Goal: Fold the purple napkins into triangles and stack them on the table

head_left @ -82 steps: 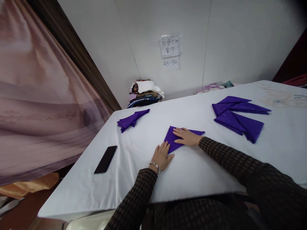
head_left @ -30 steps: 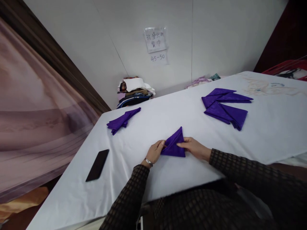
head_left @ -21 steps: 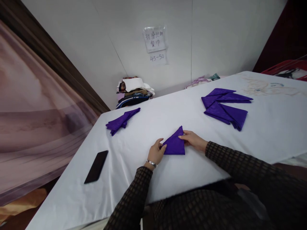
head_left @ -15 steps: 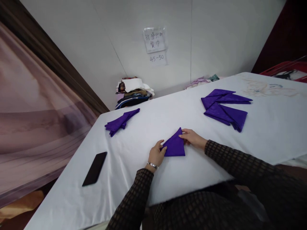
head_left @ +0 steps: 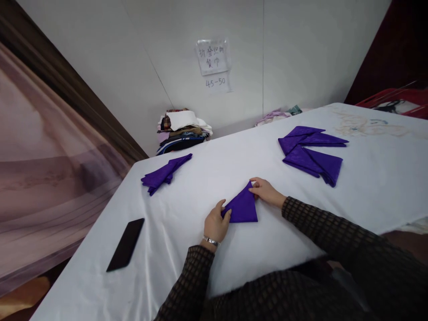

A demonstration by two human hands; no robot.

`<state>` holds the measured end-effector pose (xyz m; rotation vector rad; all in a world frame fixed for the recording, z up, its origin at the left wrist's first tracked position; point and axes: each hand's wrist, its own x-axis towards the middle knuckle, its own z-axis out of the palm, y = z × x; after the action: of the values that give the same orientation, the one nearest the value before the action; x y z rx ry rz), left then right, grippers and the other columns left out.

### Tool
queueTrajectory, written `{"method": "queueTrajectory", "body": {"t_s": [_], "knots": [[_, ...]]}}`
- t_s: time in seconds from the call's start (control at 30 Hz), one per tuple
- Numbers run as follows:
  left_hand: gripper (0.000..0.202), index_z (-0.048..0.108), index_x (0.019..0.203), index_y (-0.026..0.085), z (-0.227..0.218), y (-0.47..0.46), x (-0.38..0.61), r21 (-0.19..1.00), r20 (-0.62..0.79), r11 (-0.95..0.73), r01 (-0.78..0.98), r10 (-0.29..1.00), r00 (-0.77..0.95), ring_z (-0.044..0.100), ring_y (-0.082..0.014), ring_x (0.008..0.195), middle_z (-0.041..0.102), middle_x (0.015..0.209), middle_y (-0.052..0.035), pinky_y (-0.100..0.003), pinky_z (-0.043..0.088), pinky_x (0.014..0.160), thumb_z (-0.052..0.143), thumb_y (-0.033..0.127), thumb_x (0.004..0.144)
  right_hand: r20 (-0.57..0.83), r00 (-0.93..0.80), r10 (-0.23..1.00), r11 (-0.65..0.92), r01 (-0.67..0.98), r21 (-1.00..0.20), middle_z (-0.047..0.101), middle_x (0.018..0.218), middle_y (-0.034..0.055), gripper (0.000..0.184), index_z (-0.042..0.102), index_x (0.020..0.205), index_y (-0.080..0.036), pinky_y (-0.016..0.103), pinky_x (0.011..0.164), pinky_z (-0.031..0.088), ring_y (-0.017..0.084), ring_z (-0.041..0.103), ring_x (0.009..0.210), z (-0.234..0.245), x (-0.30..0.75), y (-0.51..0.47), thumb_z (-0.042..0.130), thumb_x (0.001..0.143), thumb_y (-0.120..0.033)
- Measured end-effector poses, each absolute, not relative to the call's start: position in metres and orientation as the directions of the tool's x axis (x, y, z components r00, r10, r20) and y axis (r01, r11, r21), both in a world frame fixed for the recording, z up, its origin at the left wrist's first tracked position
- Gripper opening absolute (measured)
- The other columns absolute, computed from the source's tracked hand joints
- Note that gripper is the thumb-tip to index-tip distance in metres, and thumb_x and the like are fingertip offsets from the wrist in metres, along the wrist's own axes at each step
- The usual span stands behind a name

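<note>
A purple cloth napkin [head_left: 242, 207], folded into a triangle, lies in front of me on the white-covered table [head_left: 187, 263]. My left hand [head_left: 216, 222] pinches its left corner between thumb and fingers. At the top corner, my right hand [head_left: 265, 191] is closed on the cloth with thumb and forefinger. Another folded purple napkin [head_left: 166, 174] rests farther off to the left. To the right lie more folded purple napkins [head_left: 310, 154], partly overlapping one another.
A black phone [head_left: 126, 244] lies on the table at the left. Stacked clothes [head_left: 183, 130] stand by the wall behind the far edge, with a lilac cloth [head_left: 272, 116] farther right. A sheer pink curtain [head_left: 50, 169] hangs at the left. A red basket [head_left: 397, 98] is at the far right.
The view has shifted slightly, so the things on the table appear a little lower and farther left. Both hands keep their hold on the triangular napkin, whose shape looks nearly the same.
</note>
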<state>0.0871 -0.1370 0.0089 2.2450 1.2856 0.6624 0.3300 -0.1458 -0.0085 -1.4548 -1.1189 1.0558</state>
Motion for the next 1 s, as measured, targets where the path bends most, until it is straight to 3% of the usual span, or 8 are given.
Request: {"method": "queueTrajectory", "body": {"t_s": [0.1,0.3,0.63,1.0], "knots": [[0.039,0.05,0.12,0.019,0.008,-0.141,0.082,0.557,0.256,-0.492,0.669,0.868,0.426,0.062,-0.0197,0.087,0.067,0.095,-0.0054,-0.035,0.048,0.081,0.05,0.033,0.083,-0.058,0.182,0.982,-0.082,0.131,-0.988,0.053,0.058,-0.0066,0.038,0.049,0.109,-0.016,0.023,0.046,0.04,0.011,0.051,0.047,-0.007,0.331,-0.145,0.058,0.072,-0.02],[0.038,0.053,0.116,0.017,0.005,-0.145,0.072,0.468,0.34,-0.537,0.702,0.842,0.418,0.06,-0.0219,0.083,0.066,0.088,-0.0058,-0.041,0.047,0.08,0.054,0.033,0.081,-0.043,0.185,0.982,-0.08,0.199,-0.977,0.053,0.059,-0.006,0.039,0.049,0.112,-0.015,0.024,0.049,0.041,0.011,0.052,0.05,-0.003,0.332,-0.142,0.055,0.074,-0.019],[0.036,0.058,0.109,0.019,0.0,-0.144,0.063,0.571,0.342,-0.439,0.693,0.895,0.285,0.058,-0.0216,0.083,0.065,0.082,-0.0037,-0.04,0.047,0.079,0.06,0.033,0.076,0.057,0.223,0.973,-0.034,0.383,-0.923,0.061,0.071,-0.0019,0.039,0.051,0.115,-0.017,0.026,0.06,0.043,0.014,0.056,0.061,-0.009,0.336,-0.137,0.054,0.077,-0.023],[0.027,0.061,0.104,0.02,-0.009,-0.136,0.06,0.64,0.272,-0.406,0.653,0.914,0.302,0.059,-0.0199,0.079,0.066,0.076,-0.0011,-0.04,0.045,0.081,0.057,0.027,0.077,0.135,0.171,0.976,0.009,0.587,-0.81,0.062,0.071,-0.0014,0.039,0.05,0.12,-0.017,0.025,0.062,0.041,0.014,0.055,0.064,0.001,0.335,-0.136,0.051,0.081,-0.022]]}}
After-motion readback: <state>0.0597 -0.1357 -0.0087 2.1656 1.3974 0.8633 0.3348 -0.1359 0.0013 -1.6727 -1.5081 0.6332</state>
